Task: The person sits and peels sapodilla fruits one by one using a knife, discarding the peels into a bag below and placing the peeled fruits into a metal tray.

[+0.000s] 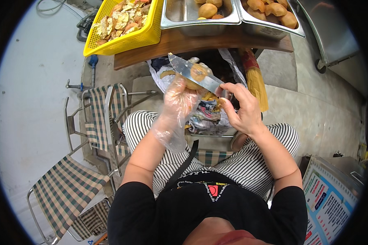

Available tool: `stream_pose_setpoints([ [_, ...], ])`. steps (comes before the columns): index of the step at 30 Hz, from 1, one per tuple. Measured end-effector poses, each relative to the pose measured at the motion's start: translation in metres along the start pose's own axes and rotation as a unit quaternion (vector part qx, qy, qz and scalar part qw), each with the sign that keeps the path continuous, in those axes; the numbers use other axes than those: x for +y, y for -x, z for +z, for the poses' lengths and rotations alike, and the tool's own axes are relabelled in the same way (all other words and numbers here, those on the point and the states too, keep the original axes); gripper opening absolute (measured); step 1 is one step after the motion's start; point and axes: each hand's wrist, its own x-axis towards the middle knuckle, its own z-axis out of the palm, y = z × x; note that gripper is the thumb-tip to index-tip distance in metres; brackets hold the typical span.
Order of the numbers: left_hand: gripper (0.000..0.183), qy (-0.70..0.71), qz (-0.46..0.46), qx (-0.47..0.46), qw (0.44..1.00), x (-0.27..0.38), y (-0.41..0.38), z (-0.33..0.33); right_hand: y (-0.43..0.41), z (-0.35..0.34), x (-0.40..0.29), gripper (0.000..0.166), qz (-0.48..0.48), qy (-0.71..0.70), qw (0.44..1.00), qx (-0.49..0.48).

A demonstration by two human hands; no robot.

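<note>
My left hand, in a loose clear plastic glove, holds a rounded tan fruit or root vegetable. Across it lies the wide steel blade of a knife, its tip pointing to the upper left. My bare right hand grips the knife at its lower right end; the handle is mostly hidden by the fingers. A round tan patch shows on the blade, and I cannot tell whether it is a reflection. Below both hands a plastic bag holds crumpled printed paper and yellowish peelings.
On a wooden bench stand a yellow plastic basket of peelings and two steel pans with peeled tan pieces. Plaid folding chairs stand left. A rolled yellow sack is beside the bag, and a steel cabinet is at right.
</note>
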Motion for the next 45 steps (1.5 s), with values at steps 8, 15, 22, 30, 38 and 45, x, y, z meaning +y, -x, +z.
stream_pose_setpoints([
  [8,0.040,0.132,-0.031,0.024,0.990,0.007,-0.001,-0.011,-0.002,-0.002,-0.004,0.032,-0.041,0.030,0.999,-0.005],
  [15,0.048,0.117,-0.004,0.086,0.989,0.007,-0.003,-0.011,-0.001,-0.001,0.000,0.034,-0.040,0.043,0.998,0.008],
  [22,0.034,0.208,-0.041,0.144,0.967,0.008,-0.014,0.006,0.002,0.004,0.000,0.037,-0.061,0.124,0.990,0.006],
  [30,0.035,0.177,-0.012,0.137,0.975,0.009,-0.012,0.009,0.000,0.005,0.001,0.039,-0.076,0.140,0.987,0.028],
  [38,0.039,0.178,-0.027,0.125,0.976,0.008,-0.011,0.004,-0.002,0.002,-0.002,0.038,-0.074,0.108,0.991,0.022],
  [45,0.043,0.124,-0.047,0.050,0.990,0.005,-0.008,0.002,-0.001,0.000,-0.002,0.038,-0.067,0.083,0.994,0.021],
])
